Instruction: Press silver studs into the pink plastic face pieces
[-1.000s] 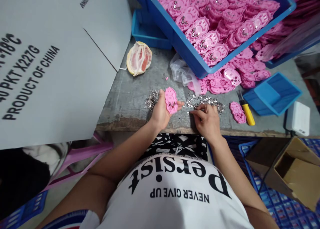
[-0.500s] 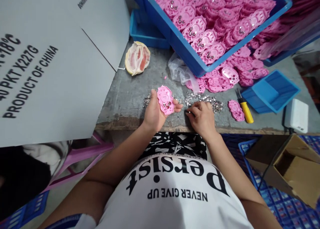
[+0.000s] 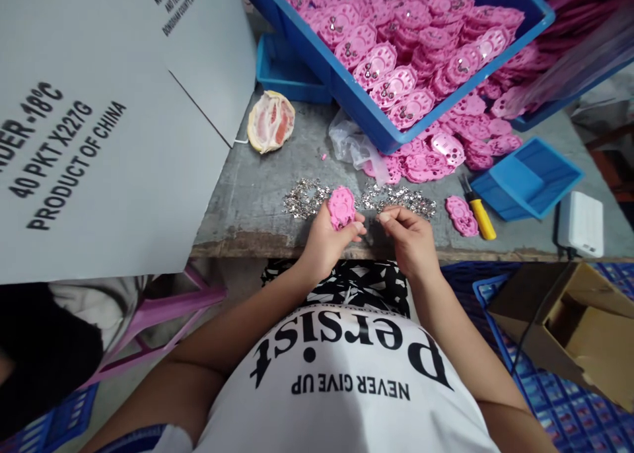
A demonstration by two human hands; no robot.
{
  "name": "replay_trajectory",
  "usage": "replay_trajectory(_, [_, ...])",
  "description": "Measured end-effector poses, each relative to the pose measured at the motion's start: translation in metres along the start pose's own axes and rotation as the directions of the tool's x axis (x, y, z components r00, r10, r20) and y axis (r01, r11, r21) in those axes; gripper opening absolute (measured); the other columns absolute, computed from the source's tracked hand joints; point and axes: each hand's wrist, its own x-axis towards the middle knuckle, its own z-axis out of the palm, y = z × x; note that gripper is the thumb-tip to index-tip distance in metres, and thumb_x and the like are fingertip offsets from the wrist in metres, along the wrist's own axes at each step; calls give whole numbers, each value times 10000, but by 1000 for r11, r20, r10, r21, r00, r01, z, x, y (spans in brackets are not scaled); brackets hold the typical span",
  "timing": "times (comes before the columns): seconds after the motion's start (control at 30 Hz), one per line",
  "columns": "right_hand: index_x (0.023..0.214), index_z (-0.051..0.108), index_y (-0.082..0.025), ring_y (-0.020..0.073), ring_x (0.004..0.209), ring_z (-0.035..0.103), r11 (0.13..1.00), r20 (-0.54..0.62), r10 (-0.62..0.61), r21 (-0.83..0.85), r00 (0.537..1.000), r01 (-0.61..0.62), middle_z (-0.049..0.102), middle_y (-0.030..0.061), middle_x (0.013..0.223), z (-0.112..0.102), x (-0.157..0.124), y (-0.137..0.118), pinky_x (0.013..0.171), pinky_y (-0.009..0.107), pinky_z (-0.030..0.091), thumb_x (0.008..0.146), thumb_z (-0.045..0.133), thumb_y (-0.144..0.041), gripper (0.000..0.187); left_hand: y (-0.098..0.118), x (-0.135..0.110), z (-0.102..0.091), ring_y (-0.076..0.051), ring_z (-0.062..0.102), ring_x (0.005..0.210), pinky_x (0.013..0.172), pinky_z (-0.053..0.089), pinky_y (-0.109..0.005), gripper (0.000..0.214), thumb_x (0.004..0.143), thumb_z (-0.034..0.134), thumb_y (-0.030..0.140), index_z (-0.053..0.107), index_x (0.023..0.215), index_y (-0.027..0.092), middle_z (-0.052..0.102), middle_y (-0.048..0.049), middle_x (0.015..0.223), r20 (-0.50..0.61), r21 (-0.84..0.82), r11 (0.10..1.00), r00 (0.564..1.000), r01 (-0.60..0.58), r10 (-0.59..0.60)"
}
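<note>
A pink plastic casing (image 3: 341,204) is in the person's left hand (image 3: 324,243), above the near edge of the grey tabletop (image 3: 297,159), with the fingers closed round its lower part and the thumb near its lower end. The right hand (image 3: 413,240) is just beside it, thumb and forefinger narrowed to a pinch; whether a metal piece sits between them is too small to tell. One heap of small silvery metal pieces (image 3: 303,199) lies just beyond the left hand, and another heap (image 3: 409,201) lies by the right fingertips. Farther right, a second pink casing (image 3: 461,215) lies flat beside a yellow-handled tool (image 3: 483,220), near a small blue tray (image 3: 537,175) and a white device (image 3: 581,223). Beyond the hands, a large blue bin (image 3: 403,138) holds many pink casings, some bearing shiny metal parts, and more lie loose beside it. A crumpled clear plastic bag (image 3: 352,142) lies against the bin's near corner, and a cut pomelo (image 3: 271,121) is near the big carton (image 3: 123,156) at the left.
</note>
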Motion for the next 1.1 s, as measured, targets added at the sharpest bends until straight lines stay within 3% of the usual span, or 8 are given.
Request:
replay_trajectory(0.17, [677, 705, -239, 174, 826, 563, 995, 0, -67, -74, 998, 66, 606, -2, 798, 5, -11, -2, 822, 334, 425, 797, 742, -306, 142, -6, -3, 13, -114, 635, 681, 614, 537, -245, 324, 717, 727, 140, 550, 983, 196, 658, 15, 821, 9, 41, 997, 998, -63, 63])
replay_trajectory(0.33, [724, 716, -245, 193, 900, 588, 964, 28, -175, -200, 984, 177, 616, 16, 834, 4, -19, -1, 851, 352, 450, 836, 715, -282, 119, -9, -2, 13, -97, 603, 602, 545, 517, -219, 337, 698, 714, 114, 535, 972, 199, 632, 38, 745, -25, 80, 995, 998, -60, 62])
replay_trajectory(0.53, [747, 706, -233, 197, 851, 597, 900, 106, -225, -358, 969, 248, 633, 37, 864, 0, -22, -1, 761, 346, 476, 853, 683, -273, 116, -16, -4, 10, -106, 617, 579, 525, 521, -230, 357, 685, 744, 138, 540, 973, 189, 639, 32, 743, -33, 72, 997, 999, 3, 0])
replay_trajectory(0.7, [713, 656, -224, 198, 830, 597, 870, 203, -173, -427, 964, 247, 645, 34, 847, -7, -16, -6, 794, 365, 469, 848, 673, -284, 149, -17, -7, 7, -107, 615, 578, 526, 505, -228, 409, 678, 811, 206, 543, 986, 181, 645, 27, 748, -2, -23, 997, 997, 77, -77])
replay_trajectory(0.77, [707, 649, -224, 197, 831, 597, 885, 180, -157, -410, 971, 219, 638, 31, 848, -9, -15, -7, 790, 362, 463, 844, 678, -293, 156, -15, -7, 6, -127, 640, 621, 561, 522, -249, 402, 750, 801, 358, 552, 1008, 177, 667, -2, 791, 36, -136, 982, 992, 128, -124])
replay_trajectory(0.87, [718, 674, -229, 208, 919, 613, 950, 98, -136, -269, 986, 158, 643, 37, 928, -7, -16, -4, 855, 377, 469, 825, 712, -308, 138, -13, -7, 5, -182, 700, 778, 667, 568, -303, 409, 886, 640, 538, 586, 1055, 170, 714, -72, 932, 110, -294, 937, 980, 192, -166])
replay_trajectory(0.97, [723, 706, -239, 244, 1111, 595, 980, 55, -121, -154, 991, 128, 640, 53, 1086, -1, -20, 2, 1012, 439, 438, 792, 755, -303, 106, -11, -9, 4, -219, 707, 1013, 849, 580, -347, 359, 944, 571, 458, 602, 1184, 192, 726, -95, 1114, 158, -360, 908, 973, 215, -168])
replay_trajectory(1.1, [716, 702, -241, 271, 1241, 551, 986, 18, -97, -132, 995, 99, 631, 74, 1194, 9, -24, 8, 1114, 505, 387, 805, 744, -296, 113, -11, -13, 7, -225, 643, 1217, 1030, 520, -388, 420, 955, 534, 300, 541, 1371, 238, 700, -85, 1251, 174, -383, 904, 976, 190, -131])
